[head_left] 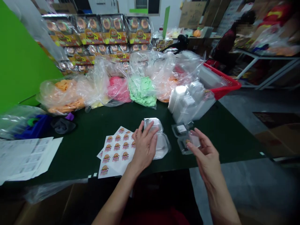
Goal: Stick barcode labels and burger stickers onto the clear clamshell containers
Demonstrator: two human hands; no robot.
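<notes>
My left hand [144, 145] lies flat with its fingers spread. It rests over the edge of a burger sticker sheet [114, 156] and on an opened clear plastic clamshell box [162, 145]. My right hand [208, 154] pinches the right side of a second, smaller-looking clear clamshell [184, 144] between thumb and fingers. That clamshell stands open on the dark green table, with a white label [181, 128] on its far half. A small brownish spot shows near my right thumb; I cannot make out what it is.
Stacked clear clamshells [187, 103] stand by a red basket [225, 81]. Bags of orange, pink and green pieces [142, 90] line the back, before stacked burger-toy packages [113, 29]. Printed papers [28, 159] and a blue tray [35, 126] lie left. A person [227, 43] sits far right.
</notes>
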